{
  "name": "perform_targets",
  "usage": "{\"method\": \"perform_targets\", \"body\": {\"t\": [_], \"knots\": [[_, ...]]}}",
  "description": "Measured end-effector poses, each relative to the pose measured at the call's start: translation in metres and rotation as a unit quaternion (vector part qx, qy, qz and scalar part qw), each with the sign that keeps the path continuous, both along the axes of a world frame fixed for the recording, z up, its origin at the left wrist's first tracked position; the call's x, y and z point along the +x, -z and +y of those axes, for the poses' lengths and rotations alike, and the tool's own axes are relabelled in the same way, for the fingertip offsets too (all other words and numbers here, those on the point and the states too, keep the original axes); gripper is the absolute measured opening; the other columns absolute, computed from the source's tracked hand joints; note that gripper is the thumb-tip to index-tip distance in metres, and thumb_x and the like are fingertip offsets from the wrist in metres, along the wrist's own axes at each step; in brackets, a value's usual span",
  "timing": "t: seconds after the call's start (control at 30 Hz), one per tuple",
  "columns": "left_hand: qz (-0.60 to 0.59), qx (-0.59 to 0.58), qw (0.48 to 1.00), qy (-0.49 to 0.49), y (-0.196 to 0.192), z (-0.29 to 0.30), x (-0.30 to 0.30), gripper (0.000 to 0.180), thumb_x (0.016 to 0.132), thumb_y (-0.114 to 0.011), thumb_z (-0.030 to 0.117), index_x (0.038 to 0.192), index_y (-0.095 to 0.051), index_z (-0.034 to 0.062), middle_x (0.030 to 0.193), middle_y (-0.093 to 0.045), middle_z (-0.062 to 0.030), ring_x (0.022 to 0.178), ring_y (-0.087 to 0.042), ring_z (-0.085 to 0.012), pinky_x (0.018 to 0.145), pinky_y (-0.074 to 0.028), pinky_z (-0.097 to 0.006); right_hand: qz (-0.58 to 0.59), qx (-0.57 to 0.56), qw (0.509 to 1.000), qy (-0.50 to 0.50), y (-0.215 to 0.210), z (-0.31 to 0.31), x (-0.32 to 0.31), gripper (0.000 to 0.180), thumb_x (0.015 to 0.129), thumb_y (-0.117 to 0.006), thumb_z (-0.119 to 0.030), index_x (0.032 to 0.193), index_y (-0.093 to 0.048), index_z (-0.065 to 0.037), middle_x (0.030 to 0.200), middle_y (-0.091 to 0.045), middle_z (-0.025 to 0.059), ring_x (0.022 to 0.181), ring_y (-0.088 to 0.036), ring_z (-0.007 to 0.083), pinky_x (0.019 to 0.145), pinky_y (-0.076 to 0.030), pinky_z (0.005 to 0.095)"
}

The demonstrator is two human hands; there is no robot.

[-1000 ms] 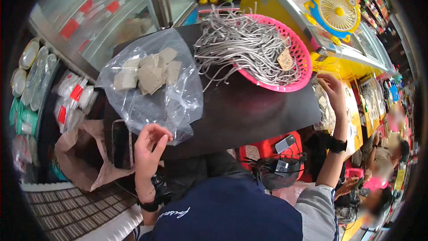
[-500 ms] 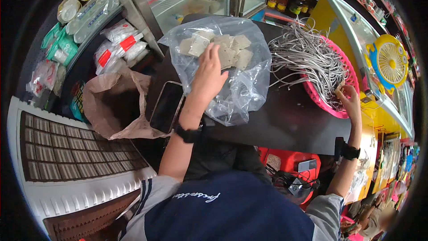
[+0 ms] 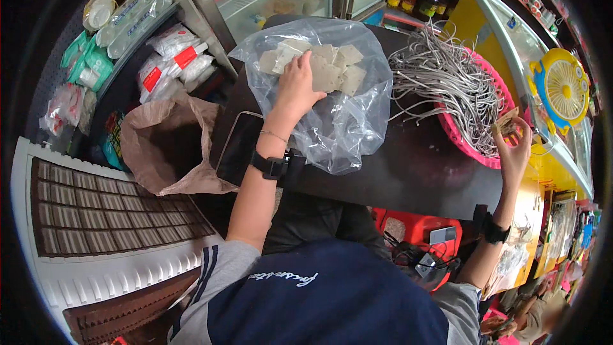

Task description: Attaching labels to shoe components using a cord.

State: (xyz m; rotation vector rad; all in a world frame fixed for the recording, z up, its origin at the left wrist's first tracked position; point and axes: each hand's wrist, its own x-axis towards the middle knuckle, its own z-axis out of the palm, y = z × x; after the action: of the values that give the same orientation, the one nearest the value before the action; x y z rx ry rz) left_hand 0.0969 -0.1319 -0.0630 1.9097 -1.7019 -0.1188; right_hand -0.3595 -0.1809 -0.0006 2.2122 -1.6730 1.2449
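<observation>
Two hands: left [image 3: 297,94] half-open over cards [image 3: 329,76], right [image 3: 514,149] tight on tag [image 3: 507,119] (yellow fan [image 3: 565,92] near)

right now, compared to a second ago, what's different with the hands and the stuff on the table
The left hand moved forward from the clear bag's near edge to the square pieces; its grip is unclear. The right hand came to the pink basket and took hold of a tan card. The bag and basket stayed on the dark table.
</observation>
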Motion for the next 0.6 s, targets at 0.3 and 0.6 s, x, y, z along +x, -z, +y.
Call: {"method": "perform_targets", "body": {"t": [0.3, 0.6], "knots": [[0.277, -0.129, 0.949, 0.081, -0.046, 0.059, -0.055, 0.058, 0.065, -0.081, 0.005, 0.112, -0.048, 0.0027, 0.116, -0.042, -0.0075, 0.106, -0.055, -0.0244, 0.085, -0.051, -0.036, -0.310, 0.121, 0.921, -0.204, -0.025, 0.089, 0.099, 0.018, 0.080, -0.065, 0.004, 0.098, -0.063, 0.003, 0.112, -0.056, 0.0075, 0.102, -0.054, 0.0135, 0.092, -0.040, 0.0262], [0.578, -0.116, 0.789, 0.174, -0.067, 0.105, -0.105, 0.048, 0.079, -0.070, -0.002, 0.120, -0.046, -0.0009, 0.115, -0.048, -0.0078, 0.102, -0.054, -0.0149, 0.090, -0.047, -0.030, -0.515, 0.184, 0.789, -0.278, -0.016, 0.128, 0.149, 0.034, 0.084, -0.062, 0.006, 0.114, -0.047, 0.001, 0.109, -0.055, 0.0072, 0.097, -0.058, 0.0140, 0.080, -0.052, 0.0257]]}}
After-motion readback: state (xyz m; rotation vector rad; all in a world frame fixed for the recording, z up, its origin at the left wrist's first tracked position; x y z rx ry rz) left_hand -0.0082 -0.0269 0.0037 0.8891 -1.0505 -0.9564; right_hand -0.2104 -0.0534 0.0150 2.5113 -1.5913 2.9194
